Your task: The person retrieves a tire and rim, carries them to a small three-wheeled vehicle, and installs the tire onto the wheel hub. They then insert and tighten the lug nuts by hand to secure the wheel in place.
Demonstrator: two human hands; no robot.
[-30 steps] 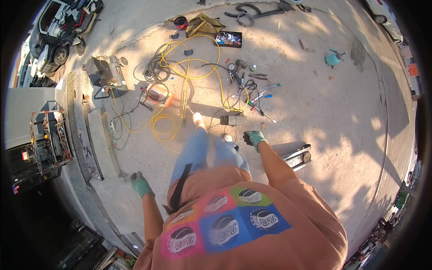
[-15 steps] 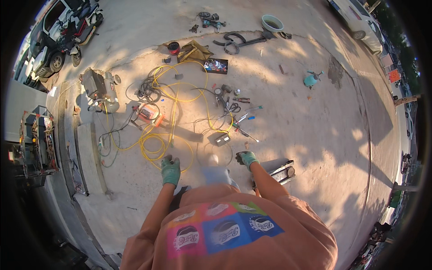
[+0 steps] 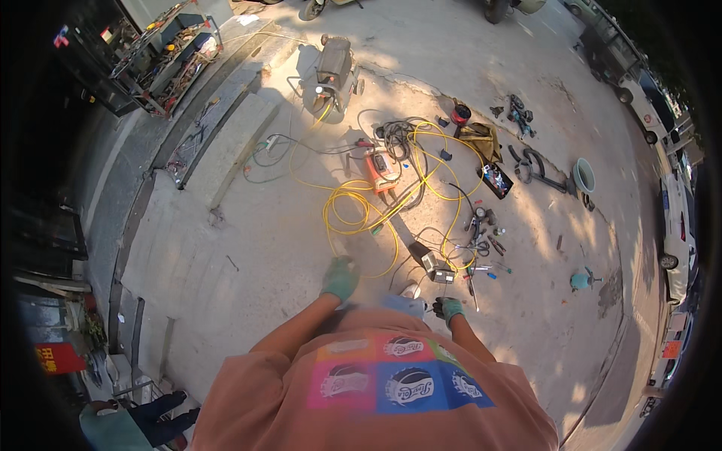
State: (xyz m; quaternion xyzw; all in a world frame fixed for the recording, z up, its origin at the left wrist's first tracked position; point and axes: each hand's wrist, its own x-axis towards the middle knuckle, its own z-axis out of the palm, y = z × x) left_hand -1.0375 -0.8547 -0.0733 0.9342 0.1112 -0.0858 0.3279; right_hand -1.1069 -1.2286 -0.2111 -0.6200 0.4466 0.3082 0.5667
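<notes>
My left hand [image 3: 340, 279], in a green glove, reaches toward the looped yellow hose [image 3: 357, 214]; its fingers are smeared by motion. My right hand [image 3: 449, 310], in a green and black glove, has curled fingers just below a dark box [image 3: 442, 276]; whatever they hold is too small to make out. An orange machine [image 3: 382, 169] sits among black cables ahead. Pliers [image 3: 496, 245], a pressure gauge [image 3: 480, 213] and several long hand tools lie right of the box.
A compressor [image 3: 331, 79] stands beyond. A tool trolley [image 3: 162, 60] and concrete step [image 3: 241, 143] are at left; a person [image 3: 143, 425] is at lower left. An open parts box [image 3: 496, 180], green sprayer [image 3: 581, 279], basin [image 3: 583, 176] and parked vehicles [image 3: 677, 240] are at right.
The view has swung left, shifting the tools rightward in the picture and bringing a person into sight. My left hand has moved forward, and my right hand is nearer the dark box.
</notes>
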